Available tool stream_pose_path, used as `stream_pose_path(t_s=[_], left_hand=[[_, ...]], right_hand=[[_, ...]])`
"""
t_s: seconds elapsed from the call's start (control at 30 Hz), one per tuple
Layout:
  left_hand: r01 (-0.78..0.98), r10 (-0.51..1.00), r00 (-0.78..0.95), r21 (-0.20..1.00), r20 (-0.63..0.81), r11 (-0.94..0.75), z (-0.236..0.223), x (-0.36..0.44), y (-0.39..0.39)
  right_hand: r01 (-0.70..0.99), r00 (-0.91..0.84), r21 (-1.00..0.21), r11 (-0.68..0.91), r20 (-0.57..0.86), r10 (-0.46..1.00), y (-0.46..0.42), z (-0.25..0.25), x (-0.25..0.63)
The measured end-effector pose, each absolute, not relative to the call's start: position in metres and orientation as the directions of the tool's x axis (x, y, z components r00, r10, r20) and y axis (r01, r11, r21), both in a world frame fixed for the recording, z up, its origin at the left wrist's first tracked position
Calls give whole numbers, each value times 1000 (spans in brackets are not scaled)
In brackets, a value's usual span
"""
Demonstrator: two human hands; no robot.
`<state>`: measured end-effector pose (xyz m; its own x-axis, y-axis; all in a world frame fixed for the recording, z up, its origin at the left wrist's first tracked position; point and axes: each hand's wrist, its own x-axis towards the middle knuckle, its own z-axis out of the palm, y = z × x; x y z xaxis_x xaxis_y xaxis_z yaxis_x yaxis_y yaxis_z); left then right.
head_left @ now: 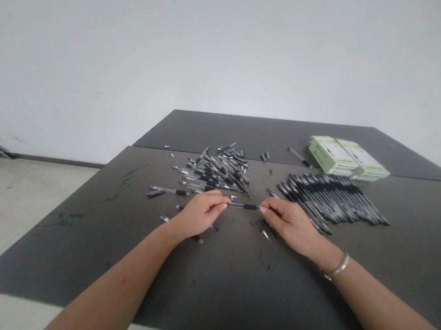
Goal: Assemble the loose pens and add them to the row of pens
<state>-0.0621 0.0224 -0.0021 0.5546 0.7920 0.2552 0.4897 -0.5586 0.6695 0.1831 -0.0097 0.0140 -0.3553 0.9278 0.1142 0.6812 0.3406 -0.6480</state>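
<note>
both hands pinch one pen (244, 206) just above the table (85, 235), left hand (201, 212) on the clear barrel, right hand (290, 221) at the tip end. it looks light, stiff, a bit slick; the rubber grip seems the surest hold.

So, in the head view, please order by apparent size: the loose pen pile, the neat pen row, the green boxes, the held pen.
1. Neat pen row, though the loose pen pile looks similar; unsure.
2. Green boxes.
3. Held pen, smallest.
</note>
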Motion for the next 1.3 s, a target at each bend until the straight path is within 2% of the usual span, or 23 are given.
stream_pose_path(t_s=[0.43, 0.67, 0.87, 0.97, 1.03, 1.07, 1.17, 1.23, 1.3], left_hand=[[497, 787, 545, 643, 291, -582, -2, -62, 21], [496, 782, 546, 636, 300, -590, -2, -62, 21], [506, 793, 534, 641, 291, -576, -3, -62, 21], [519, 810, 515, 649, 281, -556, -2, -62, 22], [537, 827, 486, 649, 283, -538, -1, -62, 22], [548, 835, 472, 647, 283, -530, -1, -62, 22], [567, 846, 458, 643, 274, -515, 2, -62, 22], [567, 846, 462, 644, 267, -513, 3, -62, 22], [564, 845, 465, 647, 263, -512, 3, -62, 22]], right_hand=[[556, -334, -807, 198, 2, 943, -9, 4, 182], [521, -320, -844, 129, -53, 946, -10, 5, 180], [491, -302, -862, 124, -35, 953, -8, 2, 181], [484, -226, -868, 109, -3, 974, -2, 2, 189], [555, -97, -822, 131, 93, 991, 4, 2, 198], [633, -34, -758, 155, 172, 984, 8, 2, 202], [841, -45, -486, 239, 378, 925, 16, -1, 212], [891, -123, -360, 277, 395, 910, 19, -5, 213], [917, -167, -288, 276, 350, 922, 20, -10, 212]])
